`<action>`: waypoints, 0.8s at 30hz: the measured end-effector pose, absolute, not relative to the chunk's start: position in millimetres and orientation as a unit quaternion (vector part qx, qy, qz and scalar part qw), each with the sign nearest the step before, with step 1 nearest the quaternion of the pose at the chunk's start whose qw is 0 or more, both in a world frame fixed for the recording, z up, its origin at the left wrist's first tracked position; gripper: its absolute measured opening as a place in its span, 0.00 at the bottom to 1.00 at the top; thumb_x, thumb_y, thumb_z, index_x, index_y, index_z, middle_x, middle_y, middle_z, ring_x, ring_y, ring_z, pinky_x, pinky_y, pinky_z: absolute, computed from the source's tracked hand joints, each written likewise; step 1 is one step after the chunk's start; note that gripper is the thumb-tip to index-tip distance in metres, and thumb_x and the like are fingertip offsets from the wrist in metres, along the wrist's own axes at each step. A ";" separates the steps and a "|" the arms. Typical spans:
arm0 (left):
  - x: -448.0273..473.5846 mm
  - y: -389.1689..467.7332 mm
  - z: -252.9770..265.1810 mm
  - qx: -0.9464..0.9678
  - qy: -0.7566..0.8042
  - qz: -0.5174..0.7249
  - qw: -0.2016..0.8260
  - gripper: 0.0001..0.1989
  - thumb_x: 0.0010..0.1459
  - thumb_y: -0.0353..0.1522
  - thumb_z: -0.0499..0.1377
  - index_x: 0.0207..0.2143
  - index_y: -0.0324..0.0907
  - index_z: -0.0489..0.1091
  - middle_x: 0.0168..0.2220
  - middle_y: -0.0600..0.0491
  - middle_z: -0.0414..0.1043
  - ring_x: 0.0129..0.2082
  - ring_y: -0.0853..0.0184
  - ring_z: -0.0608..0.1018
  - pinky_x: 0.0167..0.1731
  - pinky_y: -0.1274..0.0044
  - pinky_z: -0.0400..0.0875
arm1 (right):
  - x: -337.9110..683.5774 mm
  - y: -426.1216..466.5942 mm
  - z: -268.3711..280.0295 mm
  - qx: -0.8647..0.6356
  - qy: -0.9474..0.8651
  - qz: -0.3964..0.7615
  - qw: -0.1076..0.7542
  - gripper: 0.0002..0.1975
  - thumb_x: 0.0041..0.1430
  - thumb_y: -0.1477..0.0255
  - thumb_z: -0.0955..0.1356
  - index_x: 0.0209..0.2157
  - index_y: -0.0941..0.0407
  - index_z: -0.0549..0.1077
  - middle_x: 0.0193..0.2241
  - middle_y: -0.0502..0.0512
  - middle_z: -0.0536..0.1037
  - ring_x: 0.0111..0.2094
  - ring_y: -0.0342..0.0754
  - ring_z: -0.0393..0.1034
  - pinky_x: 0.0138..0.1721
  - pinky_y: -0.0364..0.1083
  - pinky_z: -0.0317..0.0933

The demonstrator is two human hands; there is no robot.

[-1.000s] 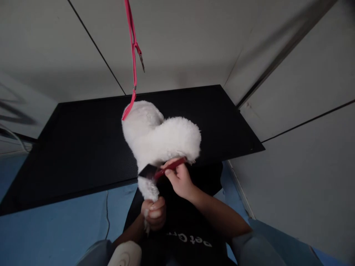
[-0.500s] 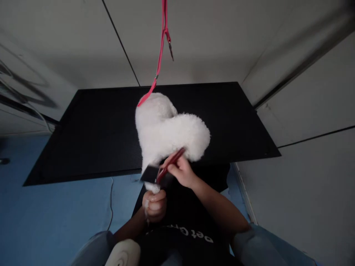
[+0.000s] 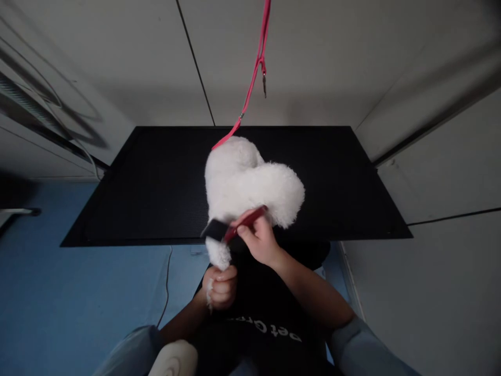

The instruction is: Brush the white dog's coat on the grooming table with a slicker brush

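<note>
On the black table (image 3: 344,193), the white fluffy figure (image 3: 250,185) appears mid-brushing, its near limb (image 3: 219,254) clasped in the left hand (image 3: 221,286), the red-handled brush (image 3: 216,230) gripped across it by the right hand (image 3: 261,240), though how much remains cannot be told.

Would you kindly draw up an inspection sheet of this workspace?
Surface: black table, ribbed top.
Job's things: white furry animal on the table, one leg past the near edge; red-handled brush across that leg, contact unclear.
Clutter: pale rounded object beside the left sleeve, kind unclear; pink strap reaching the animal.
Hands: left hand closed around the leg; right hand gripping the brush.
Cables: thin cable below the table's near edge; ridged hose at left.
Surroundings: grey wall, blue floor.
</note>
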State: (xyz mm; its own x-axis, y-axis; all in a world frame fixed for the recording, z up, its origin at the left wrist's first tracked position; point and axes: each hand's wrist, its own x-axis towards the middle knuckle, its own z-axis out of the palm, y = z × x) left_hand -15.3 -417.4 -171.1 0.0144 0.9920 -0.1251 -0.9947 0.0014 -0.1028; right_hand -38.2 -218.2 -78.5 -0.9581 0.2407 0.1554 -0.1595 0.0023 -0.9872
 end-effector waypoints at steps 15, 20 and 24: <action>-2.3 -428.1 -132.4 0.026 0.448 0.689 0.570 0.18 0.50 0.42 0.65 0.36 0.40 0.66 0.24 0.56 0.65 0.25 0.66 0.75 0.20 0.79 0.67 | -38.0 -215.8 -50.4 -0.089 -0.768 0.623 0.117 0.10 0.58 0.69 0.67 0.42 0.56 0.69 0.36 0.54 0.76 0.36 0.47 0.73 0.41 0.47 0.68; -9.5 -427.5 -123.5 0.041 0.583 0.634 0.506 0.23 0.50 0.46 0.64 0.39 0.38 0.68 0.26 0.51 0.72 0.29 0.62 0.77 0.26 0.75 0.70 | -31.5 -222.5 -44.5 -0.031 -0.810 0.585 -0.019 0.06 0.55 0.71 0.69 0.34 0.56 0.71 0.29 0.52 0.77 0.30 0.46 0.72 0.33 0.44 0.66; -16.7 -429.0 -123.6 0.053 0.676 0.590 0.438 0.24 0.50 0.51 0.62 0.34 0.38 0.69 0.21 0.54 0.70 0.20 0.69 0.71 0.22 0.77 0.65 | -26.9 -224.6 -49.9 -0.061 -0.826 0.557 0.061 0.07 0.56 0.69 0.69 0.36 0.56 0.71 0.31 0.53 0.77 0.32 0.46 0.72 0.36 0.46 0.66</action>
State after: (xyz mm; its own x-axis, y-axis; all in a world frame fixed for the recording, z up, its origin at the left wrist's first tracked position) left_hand -16.7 -429.0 -123.6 -0.6100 0.5894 -0.5296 -0.4453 0.2979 0.8444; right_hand -26.9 -224.6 -49.9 -0.9850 0.1693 0.0325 0.0332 0.3716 -0.9278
